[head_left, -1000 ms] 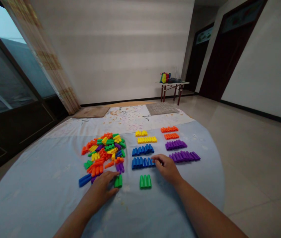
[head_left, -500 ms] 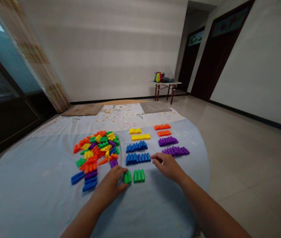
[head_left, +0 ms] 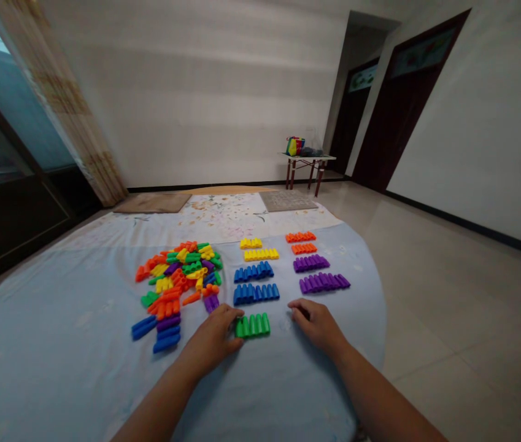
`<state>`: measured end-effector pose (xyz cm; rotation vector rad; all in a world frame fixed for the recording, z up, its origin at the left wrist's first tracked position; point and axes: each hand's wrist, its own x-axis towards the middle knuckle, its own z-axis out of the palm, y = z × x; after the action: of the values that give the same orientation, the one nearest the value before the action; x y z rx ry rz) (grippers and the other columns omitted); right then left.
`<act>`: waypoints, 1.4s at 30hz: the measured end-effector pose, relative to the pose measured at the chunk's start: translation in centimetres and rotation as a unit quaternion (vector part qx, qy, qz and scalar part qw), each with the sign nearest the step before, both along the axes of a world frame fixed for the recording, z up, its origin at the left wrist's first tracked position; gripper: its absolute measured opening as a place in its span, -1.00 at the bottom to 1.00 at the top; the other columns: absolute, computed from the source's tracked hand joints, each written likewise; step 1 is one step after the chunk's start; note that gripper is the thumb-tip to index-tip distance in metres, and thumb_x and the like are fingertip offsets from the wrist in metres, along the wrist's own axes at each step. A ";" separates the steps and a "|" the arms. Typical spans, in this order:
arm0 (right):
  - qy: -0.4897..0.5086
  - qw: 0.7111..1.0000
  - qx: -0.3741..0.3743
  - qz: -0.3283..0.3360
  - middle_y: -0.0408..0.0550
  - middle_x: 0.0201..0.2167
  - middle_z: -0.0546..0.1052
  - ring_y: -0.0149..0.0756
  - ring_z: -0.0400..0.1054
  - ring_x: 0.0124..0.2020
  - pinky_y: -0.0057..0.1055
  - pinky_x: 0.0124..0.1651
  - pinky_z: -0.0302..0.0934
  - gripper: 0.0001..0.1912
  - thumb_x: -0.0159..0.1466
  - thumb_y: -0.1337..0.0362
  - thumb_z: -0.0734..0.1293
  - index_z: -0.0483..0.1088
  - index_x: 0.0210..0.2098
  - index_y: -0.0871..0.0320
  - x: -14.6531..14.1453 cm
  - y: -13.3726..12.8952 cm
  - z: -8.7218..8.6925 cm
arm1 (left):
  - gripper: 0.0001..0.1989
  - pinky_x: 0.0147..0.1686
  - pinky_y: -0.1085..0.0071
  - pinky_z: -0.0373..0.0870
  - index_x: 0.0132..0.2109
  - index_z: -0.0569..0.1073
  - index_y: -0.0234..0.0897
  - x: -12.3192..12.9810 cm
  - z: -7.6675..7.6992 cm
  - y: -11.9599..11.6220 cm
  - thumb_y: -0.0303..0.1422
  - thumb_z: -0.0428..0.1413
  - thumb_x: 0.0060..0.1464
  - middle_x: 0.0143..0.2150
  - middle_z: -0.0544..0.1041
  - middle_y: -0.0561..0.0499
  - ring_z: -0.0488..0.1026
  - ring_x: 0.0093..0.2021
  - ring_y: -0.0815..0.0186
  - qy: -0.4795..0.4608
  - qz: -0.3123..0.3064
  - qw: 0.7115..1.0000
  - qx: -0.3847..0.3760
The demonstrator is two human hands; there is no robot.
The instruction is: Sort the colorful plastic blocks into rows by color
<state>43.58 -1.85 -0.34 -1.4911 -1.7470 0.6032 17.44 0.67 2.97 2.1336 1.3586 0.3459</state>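
My left hand [head_left: 216, 331] rests on the cloth at the left end of a short row of green plastic tubes [head_left: 253, 326]. Its thumb and fingers close on the end pieces, partly hiding them. My right hand [head_left: 316, 320] hovers over the cloth to the right of that row, fingers loosely bent, thumb apart, holding nothing. Beyond the green row lie two rows of blue tubes [head_left: 256, 294]. Two rows of purple tubes [head_left: 324, 282] lie ahead of my right hand.
A mixed pile of coloured tubes [head_left: 181, 276] lies to the left. Yellow rows [head_left: 261, 254] and orange rows [head_left: 304, 248] sit farther back. Two flat boards [head_left: 288, 199] [head_left: 153, 203] lie at the table's far side. A small table [head_left: 308, 158] with bags stands by the wall.
My left hand has slid the left green tubes rightward, closing the gap to the other green ones. My right hand has drawn back from the blue row, toward me and slightly right.
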 end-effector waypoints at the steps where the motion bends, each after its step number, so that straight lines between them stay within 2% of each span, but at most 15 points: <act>1: 0.000 1.000 -0.001 0.000 -0.04 -0.35 0.57 -0.24 0.43 -0.32 -0.35 -0.21 0.25 -0.72 0.19 0.24 0.18 0.48 -0.24 0.16 0.0 0.0 0.0 | -0.57 -0.04 0.34 0.29 -0.02 0.39 -0.18 0.2 -0.1 0.0 -0.36 0.11 -0.13 -0.08 0.40 -0.06 0.37 -0.12 0.25 -0.002 -0.002 1.000 0.000; 6: 0.011 1.000 -0.010 -0.004 -0.02 -0.37 0.56 -0.23 0.43 -0.34 -0.35 -0.23 0.26 -0.70 0.20 0.20 0.18 0.47 -0.23 0.16 0.1 0.0 -0.2 | -0.55 -0.04 0.34 0.28 -0.03 0.40 -0.18 0.5 -0.2 -0.4 -0.33 0.15 -0.17 -0.07 0.40 -0.05 0.37 -0.11 0.26 -0.017 -0.002 1.000 -0.001; 9: 0.018 1.000 -0.015 -0.008 -0.04 -0.42 0.56 -0.23 0.43 -0.39 -0.35 -0.27 0.27 -0.69 0.19 0.16 0.18 0.48 -0.24 0.16 0.1 -0.1 -0.4 | -0.48 -0.07 0.33 0.31 0.02 0.37 -0.17 -0.9 0.4 -0.4 -0.22 0.17 -0.17 -0.05 0.41 -0.05 0.39 -0.15 0.27 -0.038 0.021 0.999 -0.005; 13: 0.020 0.999 -0.026 -0.008 -0.03 -0.37 0.57 -0.21 0.43 -0.35 -0.34 -0.23 0.28 -0.68 0.19 0.13 0.18 0.47 -0.23 0.15 0.3 0.0 -0.6 | -0.56 -0.10 0.30 0.33 -0.05 0.42 -0.24 -5.4 1.6 1.0 -0.11 0.04 -0.03 -0.10 0.47 -0.08 0.40 -0.12 0.23 -0.027 0.138 0.988 0.069; 16: 0.018 0.999 -0.031 -0.001 -0.03 -0.32 0.56 -0.20 0.43 -0.31 -0.33 -0.22 0.28 -0.68 0.19 0.13 0.18 0.46 -0.22 0.14 0.3 0.0 -0.8 | -0.60 -0.03 0.28 0.28 -0.10 0.45 -0.29 -8.9 2.1 2.3 -0.15 -0.06 0.04 -0.09 0.49 -0.11 0.38 -0.06 0.20 0.043 0.225 0.964 0.136; 19: 0.013 0.999 -0.032 0.005 -0.04 -0.35 0.56 -0.20 0.43 -0.33 -0.34 -0.23 0.27 -0.68 0.20 0.13 0.17 0.45 -0.21 0.14 0.3 0.1 -1.0 | -0.62 0.03 0.26 0.22 -0.06 0.43 -0.27 -10.2 2.2 3.6 -0.21 -0.11 0.08 -0.04 0.47 -0.10 0.35 0.00 0.20 0.124 0.263 0.941 0.175; 22: 0.009 0.999 -0.030 0.007 -0.03 -0.36 0.56 -0.20 0.43 -0.33 -0.35 -0.23 0.27 -0.68 0.21 0.13 0.16 0.44 -0.21 0.14 0.2 0.2 -1.2 | -0.60 0.05 0.25 0.18 0.01 0.39 -0.26 -9.3 2.2 5.1 -0.25 -0.16 0.11 0.04 0.43 -0.10 0.29 0.08 0.20 0.170 0.250 0.929 0.212; 26: 0.002 0.999 -0.034 0.006 -0.03 -0.36 0.56 -0.20 0.43 -0.34 -0.35 -0.24 0.26 -0.68 0.22 0.12 0.15 0.44 -0.21 0.14 0.1 0.3 -1.2 | -0.58 0.07 0.31 0.14 0.06 0.36 -0.26 -6.9 2.2 7.8 -0.26 -0.18 0.14 0.06 0.43 -0.09 0.30 0.08 0.24 0.183 0.224 0.930 0.227; 31: -0.006 1.000 -0.027 -0.001 -0.05 -0.37 0.56 -0.20 0.43 -0.34 -0.36 -0.25 0.27 -0.70 0.20 0.14 0.17 0.46 -0.25 0.11 -0.2 0.3 -0.8 | -0.56 -0.08 0.18 0.22 -0.07 0.46 -0.30 -5.4 2.3 10.0 -0.13 -0.14 0.10 -0.15 0.53 -0.21 0.41 -0.08 0.10 0.208 0.241 0.924 0.212; 33: -0.002 1.000 -0.024 -0.002 -0.05 -0.38 0.56 -0.20 0.43 -0.35 -0.36 -0.26 0.27 -0.70 0.20 0.14 0.17 0.47 -0.26 0.11 -0.2 0.3 -0.6 | -0.57 -0.10 0.13 0.22 -0.14 0.50 -0.28 -5.2 2.4 10.0 -0.11 -0.11 0.07 -0.21 0.55 -0.20 0.43 -0.13 0.06 0.214 0.244 0.923 0.208; 37: 0.000 1.000 -0.027 0.003 -0.03 -0.37 0.56 -0.20 0.43 -0.34 -0.36 -0.24 0.27 -0.68 0.20 0.13 0.16 0.47 -0.25 0.13 -0.1 0.3 -0.6 | -0.61 -0.03 0.12 0.17 -0.16 0.51 -0.20 -5.3 2.8 9.0 -0.13 -0.12 0.09 -0.20 0.57 -0.12 0.43 -0.11 0.12 0.211 0.238 0.923 0.214; 42: -0.013 0.999 -0.038 0.017 -0.02 -0.30 0.56 -0.20 0.42 -0.27 -0.36 -0.20 0.25 -0.66 0.21 0.13 0.13 0.45 -0.21 0.14 0.1 0.5 -0.9 | -0.57 0.11 0.14 0.07 0.01 0.41 -0.26 -5.8 3.4 6.0 -0.20 -0.22 0.18 0.00 0.49 -0.11 0.36 0.04 0.22 0.181 0.225 0.919 0.268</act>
<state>43.68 -1.37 -1.19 -1.5302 -1.7903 0.6785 11.67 6.68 6.39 2.3722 2.1899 0.5799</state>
